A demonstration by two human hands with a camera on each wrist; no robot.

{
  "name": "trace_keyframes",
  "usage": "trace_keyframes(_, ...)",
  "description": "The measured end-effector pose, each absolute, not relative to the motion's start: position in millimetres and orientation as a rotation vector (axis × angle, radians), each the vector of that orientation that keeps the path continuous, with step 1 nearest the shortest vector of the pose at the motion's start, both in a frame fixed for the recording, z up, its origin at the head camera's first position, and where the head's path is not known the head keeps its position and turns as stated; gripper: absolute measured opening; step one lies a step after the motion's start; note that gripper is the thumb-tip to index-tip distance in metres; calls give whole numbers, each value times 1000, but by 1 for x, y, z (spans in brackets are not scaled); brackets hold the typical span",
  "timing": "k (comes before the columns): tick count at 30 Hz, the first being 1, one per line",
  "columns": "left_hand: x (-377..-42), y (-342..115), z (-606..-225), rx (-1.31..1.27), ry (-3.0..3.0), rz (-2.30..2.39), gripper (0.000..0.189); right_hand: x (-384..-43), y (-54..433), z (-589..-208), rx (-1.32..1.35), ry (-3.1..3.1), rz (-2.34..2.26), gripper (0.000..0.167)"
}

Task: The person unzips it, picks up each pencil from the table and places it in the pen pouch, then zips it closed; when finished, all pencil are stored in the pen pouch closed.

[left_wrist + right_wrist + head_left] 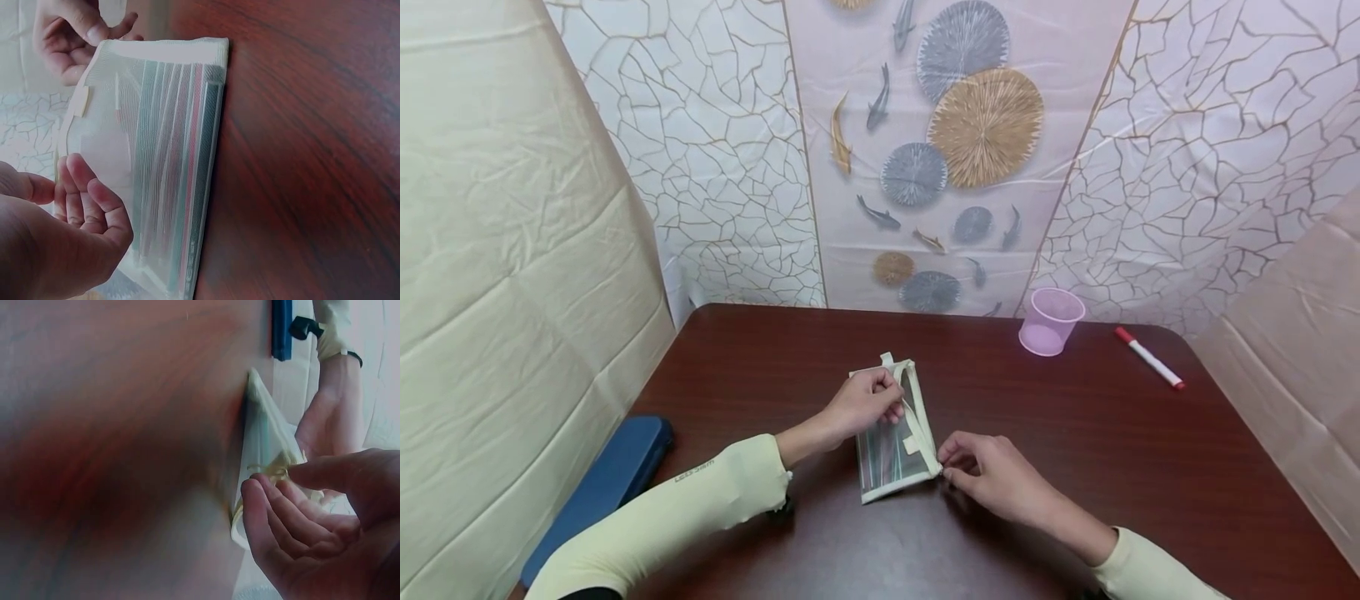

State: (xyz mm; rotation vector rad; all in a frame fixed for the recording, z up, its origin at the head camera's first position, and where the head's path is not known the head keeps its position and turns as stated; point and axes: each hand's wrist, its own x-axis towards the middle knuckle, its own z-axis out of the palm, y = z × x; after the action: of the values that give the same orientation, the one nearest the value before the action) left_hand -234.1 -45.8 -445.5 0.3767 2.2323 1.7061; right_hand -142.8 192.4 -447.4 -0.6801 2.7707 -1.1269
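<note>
A mesh zipper pouch (886,458) with cream edging lies on the table, its zipper side parted at the far end. Through the mesh of the pouch (106,153) show several long thin sticks (187,144), greenish, pink and dark. My left hand (867,402) pinches the edge of the opening between thumb and fingers, as the left wrist view also shows. At the near right corner, my right hand (996,475) pinches the zipper end with thumb and fingertips. In the right wrist view, a small yellowish pull (275,469) shows beside the fingertips of the right hand (312,519).
A pink mesh cup (1051,323) stands at the back right of the brown table (1150,467). To its right lies a white marker (1150,358) with red ends. A dark blue case (598,492) lies along the left edge, partly behind the left sleeve.
</note>
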Motion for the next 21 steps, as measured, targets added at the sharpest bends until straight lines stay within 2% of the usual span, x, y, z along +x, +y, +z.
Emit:
trace_keyframes(9,-237,-47,-446,342,2265,1700,12,-144,183,-454,-647,2775,-1147,27)
trace_keyframes(17,-240,-48,-448,336,2278,1718,13,-150,180,-454,-635,2809,-1192,24)
trace_keyframes(21,-239,-49,-448,438,2437,1612,12,-151,181,-454,-621,2824,-1183,20)
